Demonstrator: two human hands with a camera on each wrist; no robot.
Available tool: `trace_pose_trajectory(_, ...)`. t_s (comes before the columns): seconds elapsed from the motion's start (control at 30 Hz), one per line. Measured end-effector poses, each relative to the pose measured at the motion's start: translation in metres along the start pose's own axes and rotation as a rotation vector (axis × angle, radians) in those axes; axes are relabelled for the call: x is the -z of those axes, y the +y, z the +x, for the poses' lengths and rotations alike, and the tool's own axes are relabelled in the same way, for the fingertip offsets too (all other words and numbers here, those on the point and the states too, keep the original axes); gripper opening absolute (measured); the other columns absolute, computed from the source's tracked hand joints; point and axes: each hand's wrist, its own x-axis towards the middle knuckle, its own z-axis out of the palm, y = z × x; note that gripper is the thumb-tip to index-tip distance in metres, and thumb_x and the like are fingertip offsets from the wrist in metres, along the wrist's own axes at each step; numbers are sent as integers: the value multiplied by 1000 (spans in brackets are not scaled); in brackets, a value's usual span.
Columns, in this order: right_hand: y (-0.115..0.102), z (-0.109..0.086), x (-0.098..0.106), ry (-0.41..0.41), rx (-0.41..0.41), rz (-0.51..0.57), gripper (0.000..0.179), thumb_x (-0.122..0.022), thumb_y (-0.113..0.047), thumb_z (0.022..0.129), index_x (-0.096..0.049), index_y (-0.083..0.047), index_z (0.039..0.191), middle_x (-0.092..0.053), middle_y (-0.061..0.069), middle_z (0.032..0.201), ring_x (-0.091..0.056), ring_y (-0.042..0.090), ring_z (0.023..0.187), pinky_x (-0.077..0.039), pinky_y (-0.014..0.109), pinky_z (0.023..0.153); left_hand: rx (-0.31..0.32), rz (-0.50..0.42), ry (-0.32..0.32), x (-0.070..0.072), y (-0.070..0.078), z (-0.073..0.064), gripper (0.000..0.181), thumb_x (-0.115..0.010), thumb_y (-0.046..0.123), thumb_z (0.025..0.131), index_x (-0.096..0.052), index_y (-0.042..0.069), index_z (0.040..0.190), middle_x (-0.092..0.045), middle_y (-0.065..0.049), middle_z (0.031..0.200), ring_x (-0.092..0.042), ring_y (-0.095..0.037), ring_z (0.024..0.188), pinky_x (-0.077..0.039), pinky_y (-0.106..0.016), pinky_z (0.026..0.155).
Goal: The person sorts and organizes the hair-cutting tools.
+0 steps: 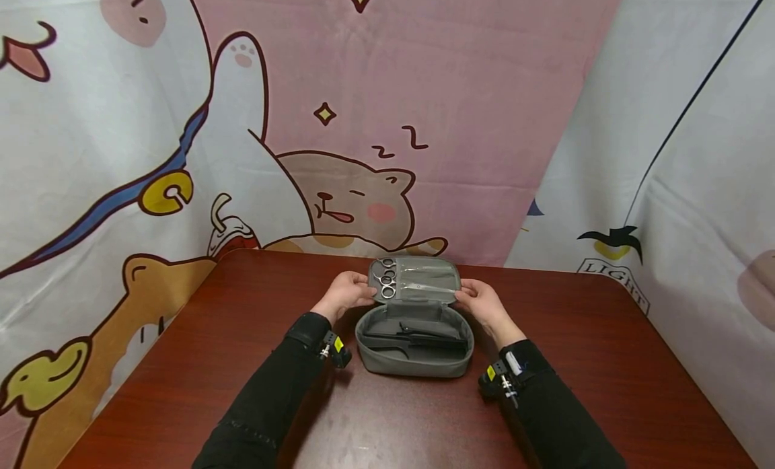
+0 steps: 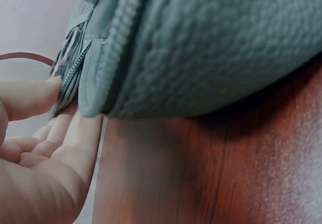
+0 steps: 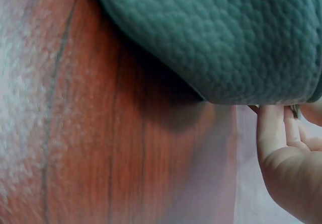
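A grey-green zippered case (image 1: 412, 367) sits on the table with its lid (image 1: 428, 280) raised at the back. Silver scissors (image 1: 387, 278) are tucked along the lid's left side, beside a clear pocket. Several black tools, one shaped like a comb (image 1: 436, 340), lie in the base. My left hand (image 1: 346, 294) pinches the lid's left edge; in the left wrist view its thumb (image 2: 32, 98) lies on the zipper edge, with the fingers behind. My right hand (image 1: 484, 306) pinches the lid's lower right edge, partly hidden behind the case (image 3: 216, 38) in the right wrist view.
The brown wooden table (image 1: 412, 422) extends around the case, its back edge close behind the lid. A cartoon-printed cloth (image 1: 484, 119) hangs behind the table. Both sleeved forearms carry small wrist cameras close to the case's sides.
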Motion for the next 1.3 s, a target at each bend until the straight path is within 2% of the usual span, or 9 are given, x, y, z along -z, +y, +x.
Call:
trace_pose_trajectory(0.13,-4,-2,-1,28,9,49,44,-52,-4,102,-39,15,140,-53,28,125,-61,19,102,-50,41,94,-45,-10,17,-1,0,0,34,-64,-6,92,-52,-16,122,-62,-25,110,-68,-25,87,-56,-40,84)
trace_pose_trajectory(0.27,-8,-3,-1,50,29,75,43,-56,-11,102,-42,13,135,-57,18,112,-60,11,91,-48,46,96,-105,-16,36,1,1,-2,31,-67,0,92,-54,-13,117,-64,-20,101,-68,-23,84,-56,-42,83)
trace_pose_trajectory(0.47,-17,-5,-1,92,67,50,35,-58,-12,101,-47,10,126,-60,7,98,-57,8,84,-52,30,81,-170,-23,49,3,4,-6,31,-69,6,93,-56,-11,116,-65,-19,102,-66,-23,89,-55,-45,86)
trace_pose_trajectory(0.73,-23,-11,-3,163,124,-16,33,-57,-16,102,-49,7,125,-57,15,106,-56,13,88,-48,23,75,-236,-59,73,6,18,-13,33,-61,18,100,-61,-9,119,-64,-19,107,-67,-34,98,-50,-53,92)
trace_pose_trajectory(0.83,-25,-12,-3,198,137,-57,34,-57,-17,102,-49,7,125,-55,20,114,-55,22,99,-47,28,82,-254,-40,80,6,23,-15,33,-61,20,101,-63,-8,118,-64,-19,108,-66,-34,99,-47,-55,94)
trace_pose_trajectory(0.93,-25,-15,-3,198,140,-75,39,-56,-19,103,-47,8,129,-52,25,124,-52,32,114,-44,39,94,-256,-22,93,5,26,-17,35,-61,23,101,-64,-7,118,-65,-19,109,-67,-31,98,-48,-54,94)
trace_pose_trajectory(1.03,-26,-16,-3,192,157,-82,41,-55,-20,103,-46,9,132,-50,27,128,-49,37,121,-40,47,101,-263,-22,108,5,28,-16,37,-60,26,101,-65,-6,117,-65,-19,110,-67,-30,99,-50,-50,93)
trace_pose_trajectory(1.13,-27,-18,-3,205,196,-95,40,-55,-20,103,-48,9,130,-53,28,126,-52,37,119,-41,47,99,-284,-24,122,5,30,-17,37,-60,27,101,-66,-7,116,-66,-19,109,-67,-31,99,-52,-47,91)
trace_pose_trajectory(1.3,-32,-21,-3,260,270,-112,34,-55,-21,103,-56,7,123,-59,24,117,-56,30,106,-45,32,88,-312,-4,132,6,35,-19,34,-61,26,100,-68,-5,113,-67,-17,107,-68,-28,96,-52,-47,90)
